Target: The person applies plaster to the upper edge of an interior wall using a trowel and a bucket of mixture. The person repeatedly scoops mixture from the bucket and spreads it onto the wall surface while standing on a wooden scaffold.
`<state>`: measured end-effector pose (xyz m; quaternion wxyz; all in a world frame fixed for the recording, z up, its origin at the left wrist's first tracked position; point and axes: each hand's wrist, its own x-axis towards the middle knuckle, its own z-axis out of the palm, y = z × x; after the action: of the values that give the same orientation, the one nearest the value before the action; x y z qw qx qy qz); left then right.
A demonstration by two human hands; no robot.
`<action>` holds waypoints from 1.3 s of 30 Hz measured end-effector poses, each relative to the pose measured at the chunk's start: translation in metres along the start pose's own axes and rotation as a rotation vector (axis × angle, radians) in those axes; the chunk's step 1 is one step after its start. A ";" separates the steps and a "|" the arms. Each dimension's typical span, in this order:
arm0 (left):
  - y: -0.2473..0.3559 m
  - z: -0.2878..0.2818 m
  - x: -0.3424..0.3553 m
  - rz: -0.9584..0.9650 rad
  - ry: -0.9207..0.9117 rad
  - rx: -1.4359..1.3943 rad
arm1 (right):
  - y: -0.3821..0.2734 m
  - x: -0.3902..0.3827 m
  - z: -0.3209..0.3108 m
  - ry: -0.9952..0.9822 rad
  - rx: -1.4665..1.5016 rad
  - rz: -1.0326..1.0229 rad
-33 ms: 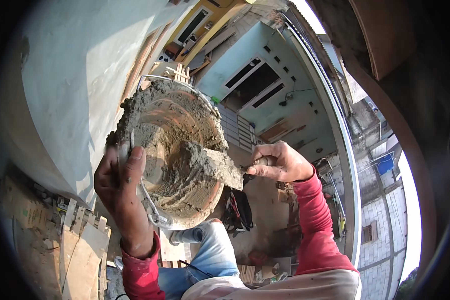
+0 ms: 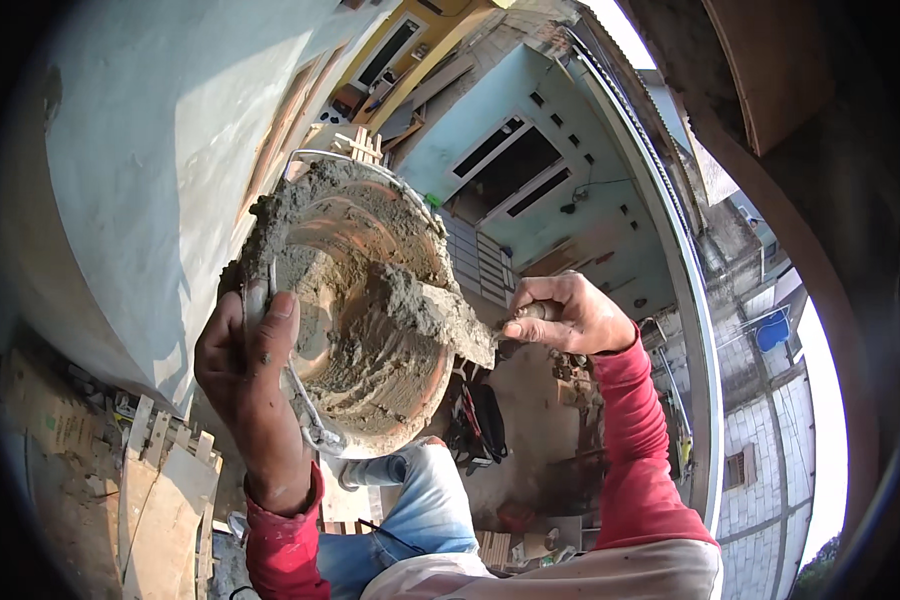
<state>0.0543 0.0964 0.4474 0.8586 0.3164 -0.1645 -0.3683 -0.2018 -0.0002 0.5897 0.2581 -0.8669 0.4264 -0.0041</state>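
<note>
- The bucket (image 2: 432,388) is in front of me, raised above the ground and tilted so that its mouth faces me.
- Inside it lies wet grey mortar (image 2: 360,385), heaped near the middle and smeared over the wall and the rim.
- My left hand (image 2: 250,370) grasps the bucket at its left side, the thumb lying by the pale wire handle (image 2: 310,408); how the hidden fingers are placed, I cannot tell.
- My right hand (image 2: 570,315) is closed around the handle of a trowel (image 2: 467,330), whose mortar-covered blade reaches across the right rim.
- Both my forearms wear red sleeves (image 2: 630,430), and below the bucket are my blue jeans (image 2: 440,500).
- At lower left there are wooden boards (image 2: 175,500), near a pale plastered wall (image 2: 130,200).
- Farther away stands a turquoise wall (image 2: 595,185) with a white-framed window (image 2: 515,165).
</note>
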 end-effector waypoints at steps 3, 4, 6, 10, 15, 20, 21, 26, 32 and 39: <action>-0.013 -0.002 -0.009 -0.020 -0.035 0.006 | -0.015 0.003 -0.028 0.222 -0.011 -0.138; -0.020 -0.004 -0.011 -0.031 -0.061 -0.016 | -0.021 -0.002 -0.032 0.364 0.074 -0.076; -0.023 0.000 -0.016 -0.038 -0.036 -0.070 | 0.010 -0.023 0.013 0.590 0.304 -0.086; -0.044 0.007 -0.024 -0.069 -0.153 -0.122 | 0.066 -0.089 0.112 0.317 0.063 0.166; -0.058 0.009 -0.027 -0.073 -0.208 -0.132 | 0.011 -0.059 0.086 0.228 -0.223 0.021; -0.061 0.000 -0.023 -0.104 -0.310 -0.023 | 0.019 -0.008 0.108 0.250 -0.724 -0.053; -0.058 -0.002 -0.022 -0.127 -0.369 0.000 | 0.031 -0.005 0.125 0.364 -0.852 -0.238; -0.048 -0.034 0.004 -0.162 -0.406 -0.023 | -0.010 -0.023 0.157 -0.011 -0.844 -0.269; -0.049 -0.037 -0.009 -0.064 -0.475 0.293 | 0.015 0.006 0.150 0.196 -1.220 -0.229; -0.072 -0.059 0.002 -0.031 -0.446 0.281 | 0.016 0.016 0.162 0.229 -0.978 -0.216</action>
<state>0.0486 0.0817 0.3558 0.7429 0.3459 -0.3946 -0.4156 -0.1667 0.0522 0.4393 -0.2279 -0.9193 0.3120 0.0742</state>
